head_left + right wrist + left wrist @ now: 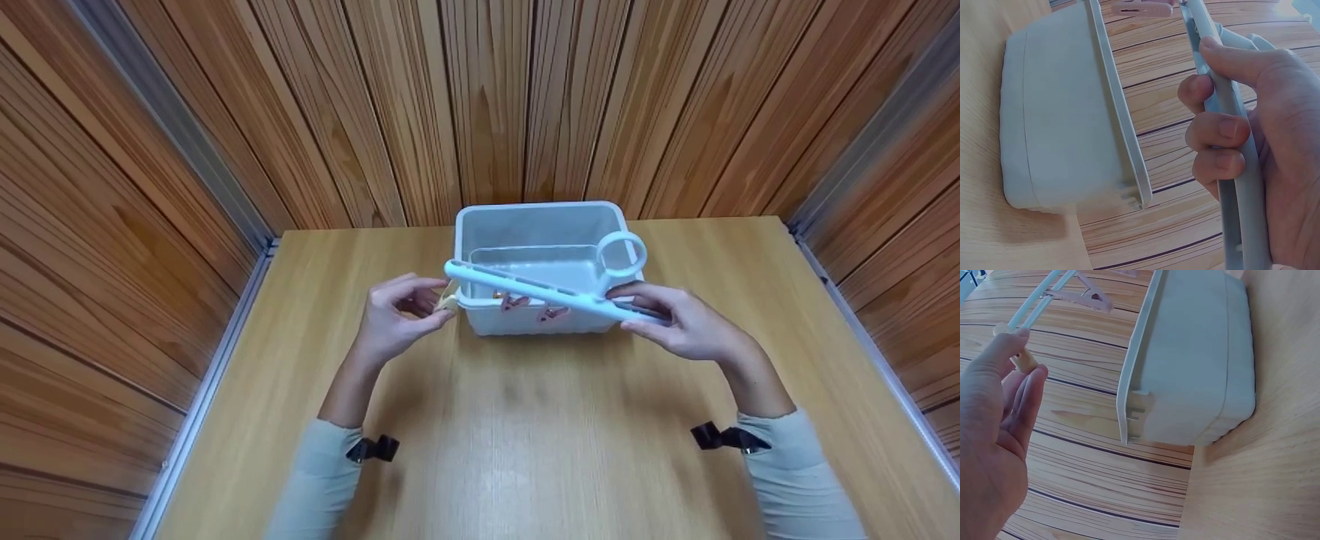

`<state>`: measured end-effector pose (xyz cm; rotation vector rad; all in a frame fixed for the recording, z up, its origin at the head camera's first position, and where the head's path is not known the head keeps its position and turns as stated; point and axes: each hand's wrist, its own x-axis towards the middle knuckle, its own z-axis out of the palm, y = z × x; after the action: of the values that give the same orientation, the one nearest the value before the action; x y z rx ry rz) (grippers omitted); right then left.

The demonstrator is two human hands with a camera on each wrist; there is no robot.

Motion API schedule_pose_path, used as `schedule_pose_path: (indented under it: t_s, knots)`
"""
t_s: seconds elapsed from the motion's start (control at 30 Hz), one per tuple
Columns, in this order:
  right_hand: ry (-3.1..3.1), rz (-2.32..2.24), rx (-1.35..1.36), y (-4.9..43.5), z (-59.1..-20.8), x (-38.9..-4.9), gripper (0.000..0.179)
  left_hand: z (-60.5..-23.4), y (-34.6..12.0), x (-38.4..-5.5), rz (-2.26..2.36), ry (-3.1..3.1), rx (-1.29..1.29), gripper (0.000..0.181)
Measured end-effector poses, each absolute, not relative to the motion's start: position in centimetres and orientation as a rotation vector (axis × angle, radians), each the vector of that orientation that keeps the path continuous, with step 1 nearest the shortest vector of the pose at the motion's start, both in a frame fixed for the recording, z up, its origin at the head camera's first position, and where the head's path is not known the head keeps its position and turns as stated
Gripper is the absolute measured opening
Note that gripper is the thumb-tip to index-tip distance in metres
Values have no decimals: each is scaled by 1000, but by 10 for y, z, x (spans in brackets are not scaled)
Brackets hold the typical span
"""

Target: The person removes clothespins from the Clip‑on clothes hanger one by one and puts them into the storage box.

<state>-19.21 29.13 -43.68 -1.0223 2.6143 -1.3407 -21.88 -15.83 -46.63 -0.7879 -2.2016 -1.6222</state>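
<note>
A light blue clip hanger [525,286] with a ring-shaped hook [642,255] is held over the front of a pale plastic bin. My right hand [682,322] grips its bar near the right end, fingers curled round it in the right wrist view. At the left end, my left hand [405,311] pinches a yellow clothespin [1024,361] between thumb and fingers. Pink clothespins [553,313] hang from the bar between the hands; one pink clothespin [1081,297] shows sideways in the left wrist view.
The open bin [540,322] stands on the wooden table [525,435] near the back wall [495,112]. Wood-plank walls with metal edge rails [217,360] enclose the table at both sides.
</note>
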Motion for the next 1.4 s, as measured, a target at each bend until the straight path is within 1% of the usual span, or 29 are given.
schedule_pose_path:
  t_s: [0.3, 0.47, 0.7, 1.1, 1.4]
  knots:
    - [2628, -1387, -1050, 297, -435, -193, 40, -468, -162, -218, -1574, -2238, -744, 34]
    - [2631, -1373, -1032, 299, -435, -193, 40, -469, -160, -225, -1578, -2272, -726, 34]
    - [2638, -1382, -993, 304, -433, -191, 39, -466, -153, -246, -1585, -2345, -672, 35]
    - [2648, -1437, -936, 311, -434, -187, 37, -455, -129, -284, -1550, -2480, -677, 36]
    - [2651, -1432, -938, 313, -433, -188, 38, -447, -114, -311, -1552, -2498, -583, 31]
